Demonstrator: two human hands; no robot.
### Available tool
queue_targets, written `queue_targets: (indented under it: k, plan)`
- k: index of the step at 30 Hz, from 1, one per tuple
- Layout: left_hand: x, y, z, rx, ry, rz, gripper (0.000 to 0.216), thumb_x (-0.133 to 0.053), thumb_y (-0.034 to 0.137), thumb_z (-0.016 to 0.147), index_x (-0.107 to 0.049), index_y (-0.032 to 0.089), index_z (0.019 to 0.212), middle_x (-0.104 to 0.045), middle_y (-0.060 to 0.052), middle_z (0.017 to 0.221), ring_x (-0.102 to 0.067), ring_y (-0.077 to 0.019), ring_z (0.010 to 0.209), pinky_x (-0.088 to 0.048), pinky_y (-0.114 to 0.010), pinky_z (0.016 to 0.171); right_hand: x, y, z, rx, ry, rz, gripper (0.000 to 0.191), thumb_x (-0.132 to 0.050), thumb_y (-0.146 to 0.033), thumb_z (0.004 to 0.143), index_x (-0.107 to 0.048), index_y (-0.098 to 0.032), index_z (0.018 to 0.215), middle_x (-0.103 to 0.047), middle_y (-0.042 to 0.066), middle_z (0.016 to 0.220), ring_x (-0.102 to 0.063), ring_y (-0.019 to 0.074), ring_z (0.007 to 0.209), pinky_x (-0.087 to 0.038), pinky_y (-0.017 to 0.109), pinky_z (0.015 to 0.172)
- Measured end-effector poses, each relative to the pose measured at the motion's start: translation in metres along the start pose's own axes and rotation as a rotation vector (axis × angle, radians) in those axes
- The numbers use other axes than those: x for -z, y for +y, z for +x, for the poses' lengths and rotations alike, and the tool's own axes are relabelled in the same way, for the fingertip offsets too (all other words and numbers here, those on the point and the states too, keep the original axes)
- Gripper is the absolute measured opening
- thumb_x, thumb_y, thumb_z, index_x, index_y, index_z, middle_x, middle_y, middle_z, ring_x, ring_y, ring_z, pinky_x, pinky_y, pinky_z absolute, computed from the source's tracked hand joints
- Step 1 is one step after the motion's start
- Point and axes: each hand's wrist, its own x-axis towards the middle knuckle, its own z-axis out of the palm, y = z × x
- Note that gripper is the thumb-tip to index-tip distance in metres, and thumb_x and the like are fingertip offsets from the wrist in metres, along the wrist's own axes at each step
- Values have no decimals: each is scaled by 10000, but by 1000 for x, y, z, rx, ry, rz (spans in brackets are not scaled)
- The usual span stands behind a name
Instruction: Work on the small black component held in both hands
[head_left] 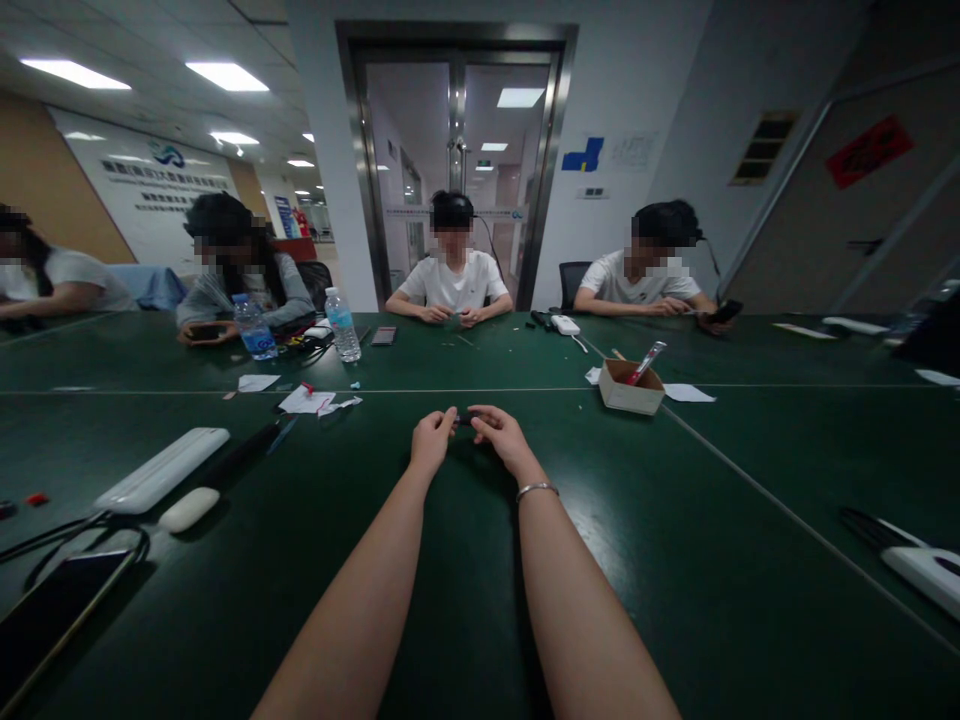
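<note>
Left hand (pixel 432 440) and right hand (pixel 501 432) pinch one small dark piece (pixel 465 418) between them — braced low over the desk (pixel 675 560) for steadiness.

No text can be read for certain. The far left wall sign (pixel 166 178) carries a logo and lines of characters, too blurred to make out. A red paper (pixel 868 150) on the far right door perhaps bears dark characters, illegible.

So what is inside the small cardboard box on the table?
A red and white pen-like tool leans out of the cardboard box, and a thin stick pokes out at its far edge. The box wall hides anything lying on its bottom.
</note>
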Motion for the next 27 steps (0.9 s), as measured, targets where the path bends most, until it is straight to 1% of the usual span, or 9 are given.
queue_targets:
  k: [3, 7, 10, 17, 21, 24, 27]
  plan:
    - [-1, -1, 1, -72, -30, -67, 380, -538, 534, 806, -630, 176, 722, -637, -26, 690, -583, -158, 670, -426, -269, 628, 0, 1, 1, -36, 42, 29, 405, -761, -420, 645, -684, -174, 958, -698, 25, 740, -572, 104, 527, -442, 250, 556]
    - [-1, 0, 2, -170, -83, -201, 237, -635, 393, 763, -655, 172, 844, -682, -54, 840, -627, -178, 810, -474, -309, 778, 0, 3, 1, -66, 100, 75, 416, -779, -447, 619, -686, -154, 898, -691, 33, 681, -582, 115, 525, -447, 255, 559]
    - [0, 0, 2, -201, -106, -225, 216, -649, 345, 757, -661, 167, 879, -686, -69, 898, -631, -185, 856, -481, -334, 825, 0, 3, 1, -71, 86, 80, 439, -783, -452, 616, -689, -150, 920, -694, 38, 686, -586, 118, 531, -445, 256, 561]
    - [2, 5, -1, -212, -137, -234, 219, -648, 326, 765, -659, 170, 919, -694, -70, 929, -642, -184, 876, -494, -343, 844, 1, 4, 1, -71, 97, 80, 447, -776, -493, 623, -685, -137, 878, -672, 34, 638, -572, 120, 517, -434, 258, 549]
    - [5, 8, -2, -235, -152, -164, 227, -669, 302, 744, -677, 183, 937, -707, -67, 949, -646, -185, 874, -498, -336, 839, 2, 5, 1, -86, 103, 76, 437, -758, -516, 637, -680, -131, 831, -666, 39, 611, -566, 116, 507, -424, 252, 546]
    - [5, 8, -4, -218, -134, -93, 203, -662, 296, 744, -689, 187, 914, -717, -67, 924, -652, -189, 847, -501, -330, 811, 2, 5, 1, -82, 105, 62, 434, -758, -517, 633, -681, -130, 812, -660, 39, 595, -558, 115, 502, -420, 252, 540]
    - [3, 5, -4, -172, -115, -39, 199, -615, 343, 778, -688, 181, 866, -715, -63, 839, -654, -189, 784, -495, -320, 755, 1, 5, 1, -72, 91, 41, 430, -772, -491, 619, -682, -132, 836, -661, 35, 593, -557, 119, 505, -427, 259, 540]
